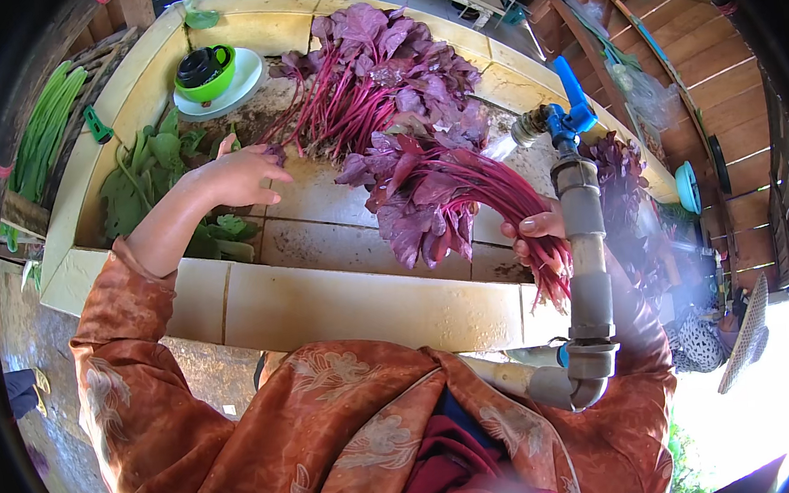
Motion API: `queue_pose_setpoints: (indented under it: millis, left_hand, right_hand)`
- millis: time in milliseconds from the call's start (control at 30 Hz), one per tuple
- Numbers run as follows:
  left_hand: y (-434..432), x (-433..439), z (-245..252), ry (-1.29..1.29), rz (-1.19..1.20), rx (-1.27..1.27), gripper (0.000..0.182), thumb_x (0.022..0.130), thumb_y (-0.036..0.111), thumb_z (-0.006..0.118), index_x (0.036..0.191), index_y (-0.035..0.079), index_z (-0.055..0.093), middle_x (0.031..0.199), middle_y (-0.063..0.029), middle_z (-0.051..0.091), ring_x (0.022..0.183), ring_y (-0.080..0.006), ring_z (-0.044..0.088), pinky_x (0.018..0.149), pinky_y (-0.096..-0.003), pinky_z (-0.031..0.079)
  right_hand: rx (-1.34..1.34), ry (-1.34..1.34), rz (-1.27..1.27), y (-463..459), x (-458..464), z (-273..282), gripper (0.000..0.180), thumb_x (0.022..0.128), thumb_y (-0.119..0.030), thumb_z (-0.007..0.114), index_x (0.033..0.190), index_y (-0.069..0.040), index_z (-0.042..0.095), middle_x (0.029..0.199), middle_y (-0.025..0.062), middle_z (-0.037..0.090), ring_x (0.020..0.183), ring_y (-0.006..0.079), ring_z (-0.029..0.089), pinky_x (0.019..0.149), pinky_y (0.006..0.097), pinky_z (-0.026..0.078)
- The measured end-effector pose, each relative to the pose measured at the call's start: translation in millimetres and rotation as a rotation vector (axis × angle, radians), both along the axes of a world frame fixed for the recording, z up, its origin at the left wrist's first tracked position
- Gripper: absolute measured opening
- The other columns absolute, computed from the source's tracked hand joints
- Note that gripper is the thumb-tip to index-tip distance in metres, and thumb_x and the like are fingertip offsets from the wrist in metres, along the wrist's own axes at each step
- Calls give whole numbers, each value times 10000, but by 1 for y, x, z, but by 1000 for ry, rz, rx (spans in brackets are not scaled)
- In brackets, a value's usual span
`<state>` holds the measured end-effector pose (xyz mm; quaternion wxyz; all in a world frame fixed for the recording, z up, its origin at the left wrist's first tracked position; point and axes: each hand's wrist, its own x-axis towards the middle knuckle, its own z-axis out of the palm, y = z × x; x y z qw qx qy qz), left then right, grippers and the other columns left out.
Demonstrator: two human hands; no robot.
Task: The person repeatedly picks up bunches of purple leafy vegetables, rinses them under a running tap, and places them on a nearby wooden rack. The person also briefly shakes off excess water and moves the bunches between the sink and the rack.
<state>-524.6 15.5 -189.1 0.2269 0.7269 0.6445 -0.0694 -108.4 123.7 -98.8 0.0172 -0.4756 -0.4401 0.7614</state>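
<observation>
My right hand (537,227) grips a bunch of red amaranth (472,171) by the lower stems, with roots hanging below the fist and purple leaves fanning left. Water runs from a tap with a blue lever handle (571,111) over the leaves and stems. My left hand (242,176) is over the left side of the tiled basin (371,297), fingers spread. A small purple leaf lies by its fingers; whether they touch is unclear. Behind the held bunch, a large pile of red amaranth (367,75) rests on the basin floor, roots toward me.
Green leafy vegetables (158,157) lie at the basin's left. A white plate (246,81) holds a green bowl (218,76) with a black cup in it. A green cutter (98,125) sits on the left rim. The grey standpipe (583,245) rises close beside my right forearm.
</observation>
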Motion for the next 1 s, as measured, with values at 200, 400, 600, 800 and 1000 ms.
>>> queue_pose_setpoints:
  millis: [200,400,600,800,1000]
  left_hand:
    - [-3,-3,-6,-42,-50,24,417,801,397,583,1191,254,554,1174,-112,549,1226,-266,393,1015,-626,77]
    - [-4,-2,-9,-47,-47,-1,431,808,394,571,1210,242,541,1119,-133,570,1148,-293,470,1014,-622,88]
    - [-2,1,-8,-47,-32,-52,414,814,337,586,1208,221,536,1155,-101,540,1183,-257,432,1038,-601,66]
    - [-1,1,-13,-61,-81,-8,440,814,387,564,1229,248,527,1170,-129,555,1157,-299,469,1006,-629,97]
    - [0,2,-10,-72,-87,-5,403,827,358,554,1217,260,535,1379,-45,397,1249,-257,394,992,-641,116]
  right_hand:
    - [-183,2,82,4,0,12,268,820,-184,612,1007,-44,481,744,56,562,664,154,578,566,303,525]
    - [-222,13,52,-1,4,22,247,846,-213,579,1005,-62,463,760,30,553,686,154,560,621,312,533]
    - [-215,12,-8,-10,0,31,244,836,-192,587,1012,-65,476,746,31,553,686,146,556,612,291,514]
    - [263,-191,-117,-18,-3,28,368,803,-108,581,1134,-4,458,696,71,588,574,149,580,459,267,490]
    - [1050,-627,703,-2,-23,-19,605,668,-73,577,1255,-107,430,867,158,620,638,249,608,572,360,491]
